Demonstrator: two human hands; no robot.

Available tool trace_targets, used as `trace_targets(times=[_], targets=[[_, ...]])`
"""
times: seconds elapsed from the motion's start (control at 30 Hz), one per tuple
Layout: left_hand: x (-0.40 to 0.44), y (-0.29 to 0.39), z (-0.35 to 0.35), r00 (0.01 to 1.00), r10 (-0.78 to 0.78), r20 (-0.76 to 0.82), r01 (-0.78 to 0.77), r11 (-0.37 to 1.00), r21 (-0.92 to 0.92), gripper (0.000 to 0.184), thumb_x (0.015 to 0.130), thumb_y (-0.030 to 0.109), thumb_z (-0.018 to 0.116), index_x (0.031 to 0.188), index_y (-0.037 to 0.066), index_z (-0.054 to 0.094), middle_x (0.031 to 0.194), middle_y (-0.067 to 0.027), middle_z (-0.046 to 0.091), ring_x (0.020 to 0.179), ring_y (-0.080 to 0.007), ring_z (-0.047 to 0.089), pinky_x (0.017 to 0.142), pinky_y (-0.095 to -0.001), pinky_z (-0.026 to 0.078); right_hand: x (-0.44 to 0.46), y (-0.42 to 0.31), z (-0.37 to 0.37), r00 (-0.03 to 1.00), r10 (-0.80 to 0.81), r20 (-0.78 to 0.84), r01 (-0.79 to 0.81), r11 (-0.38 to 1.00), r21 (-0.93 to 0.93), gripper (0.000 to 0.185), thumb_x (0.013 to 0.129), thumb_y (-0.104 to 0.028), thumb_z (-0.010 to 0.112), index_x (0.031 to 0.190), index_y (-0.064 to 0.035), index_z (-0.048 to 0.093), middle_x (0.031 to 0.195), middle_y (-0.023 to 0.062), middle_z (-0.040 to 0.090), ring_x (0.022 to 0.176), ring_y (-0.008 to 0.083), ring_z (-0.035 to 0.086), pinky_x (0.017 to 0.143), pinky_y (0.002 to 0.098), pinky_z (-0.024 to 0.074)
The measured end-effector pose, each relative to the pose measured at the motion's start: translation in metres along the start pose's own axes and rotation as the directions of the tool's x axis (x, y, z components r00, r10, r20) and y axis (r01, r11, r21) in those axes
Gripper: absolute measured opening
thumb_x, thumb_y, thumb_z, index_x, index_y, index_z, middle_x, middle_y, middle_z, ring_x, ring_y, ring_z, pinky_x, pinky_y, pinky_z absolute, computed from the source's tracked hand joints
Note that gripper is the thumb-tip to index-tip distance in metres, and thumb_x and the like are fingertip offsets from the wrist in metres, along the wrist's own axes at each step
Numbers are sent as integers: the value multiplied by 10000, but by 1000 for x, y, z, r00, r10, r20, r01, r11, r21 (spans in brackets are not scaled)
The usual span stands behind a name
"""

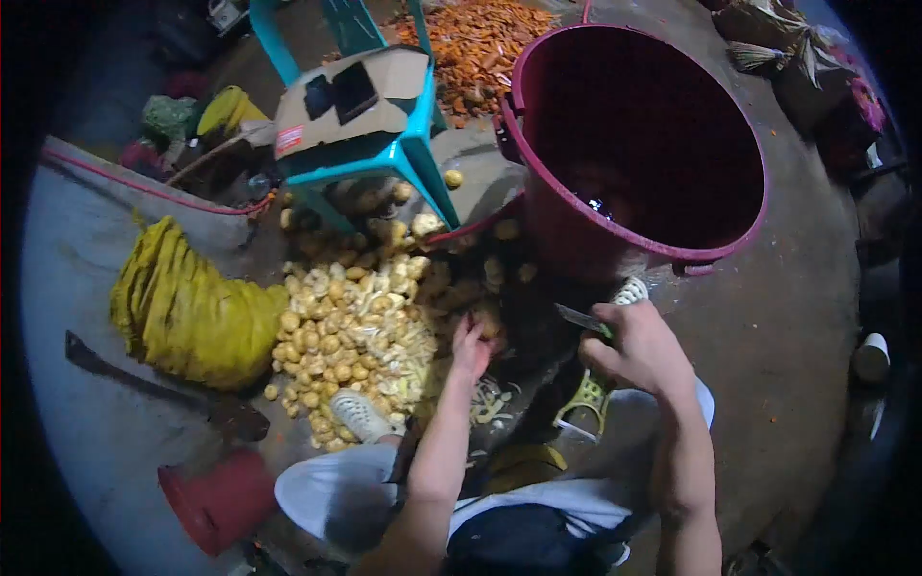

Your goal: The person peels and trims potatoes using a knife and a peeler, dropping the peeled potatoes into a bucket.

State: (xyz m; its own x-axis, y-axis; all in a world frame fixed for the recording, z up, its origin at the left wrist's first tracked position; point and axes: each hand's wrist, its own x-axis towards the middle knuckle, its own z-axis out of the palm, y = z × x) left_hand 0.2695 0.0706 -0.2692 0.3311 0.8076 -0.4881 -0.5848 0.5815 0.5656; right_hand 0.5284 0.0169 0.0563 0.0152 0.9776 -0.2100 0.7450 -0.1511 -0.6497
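My right hand [642, 348] is closed around the green handle of a knife [579, 318], its blade pointing left. To the left of it, my left hand [471, 349] is curled around a brownish, rounded potato [488, 324], partly hidden by the fingers. Beside my left hand spreads a large pile of potatoes [331, 322] on the floor, with pale, peeled-looking pieces [399, 350] among them. Thin peelings [492, 401] lie just below that hand. The knife and the potato are apart.
A big maroon tub [552, 216] stands ahead on the right. Ahead left is a turquoise chair [418, 158] bearing cardboard [399, 72] and dark flat objects. A yellow sack [192, 312], a red bucket [216, 499] and a long dark blade-like tool [144, 384] are left. Orange scraps [480, 48] lie behind.
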Motion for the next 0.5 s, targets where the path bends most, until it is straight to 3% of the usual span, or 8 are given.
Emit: trace_targets(times=[0.03, 0.1, 0.2, 0.23, 0.3, 0.43, 0.5], targets=[[-15, 36, 27, 999, 53, 5, -53, 991, 123, 520, 912, 141, 633, 1384, 149, 416, 1264, -93, 540, 1112, -257, 567, 895, -457, 511, -1, -10, 6, 998, 13, 56, -10, 999, -53, 302, 767, -305, 691, 863, -23, 645, 688, 239, 607, 720, 415, 621, 690, 489, 512], [-50, 95, 65, 974, 143, 176, -183, 953, 243, 587, 893, 151, 683, 1410, 134, 407, 1248, -93, 533, 1026, -292, 626, 861, -389, 544, -5, -26, 28, 997, -62, 53, 67, 992, -104, 309, 773, -324, 690, 863, -32, 648, 712, 225, 624, 730, 411, 630, 693, 494, 519], [-106, 155, 111, 902, 277, 331, -405, 806, 431, 710, 806, 117, 784, 1394, 13, 401, 1270, -122, 533, 1065, -215, 609, 899, -343, 531, -6, -54, 57, 986, -157, 60, 165, 973, -161, 328, 783, -369, 691, 848, -53, 639, 766, 188, 654, 762, 397, 650, 689, 506, 533], [-126, 167, 122, 896, 289, 337, -421, 796, 435, 710, 806, 117, 784, 1394, 13, 401, 1270, -122, 533, 1065, -215, 609, 899, -343, 531, -6, -62, 64, 976, -215, 47, 220, 960, -172, 327, 782, -370, 691, 852, -56, 635, 759, 190, 650, 764, 395, 650, 687, 503, 534], [-163, 186, 136, 831, 354, 429, -549, 646, 530, 712, 763, 43, 803, 1359, -28, 420, 1250, -120, 543, 1081, -195, 596, 964, -327, 496, -6, -77, 80, 950, -311, 28, 311, 933, -182, 327, 777, -370, 698, 868, -65, 623, 750, 187, 646, 757, 382, 655, 680, 492, 534], [-212, 196, 122, 827, 362, 430, -562, 537, 629, 710, 707, -44, 803, 1321, -27, 447, 1201, -108, 577, 1103, -190, 588, 999, -330, 470, -17, -102, 105, 898, -437, -51, 424, 891, -163, 323, 765, -371, 704, 858, -74, 617, 761, 165, 655, 766, 370, 661, 668, 486, 529], [-228, 196, 116, 844, 348, 408, -535, 585, 610, 694, 712, -52, 795, 1315, -28, 452, 1209, -109, 574, 1110, -190, 586, 999, -331, 470, -26, -111, 110, 885, -464, -44, 452, 878, -159, 319, 767, -372, 699, 857, -77, 617, 758, 162, 655, 757, 373, 660, 659, 489, 526]])
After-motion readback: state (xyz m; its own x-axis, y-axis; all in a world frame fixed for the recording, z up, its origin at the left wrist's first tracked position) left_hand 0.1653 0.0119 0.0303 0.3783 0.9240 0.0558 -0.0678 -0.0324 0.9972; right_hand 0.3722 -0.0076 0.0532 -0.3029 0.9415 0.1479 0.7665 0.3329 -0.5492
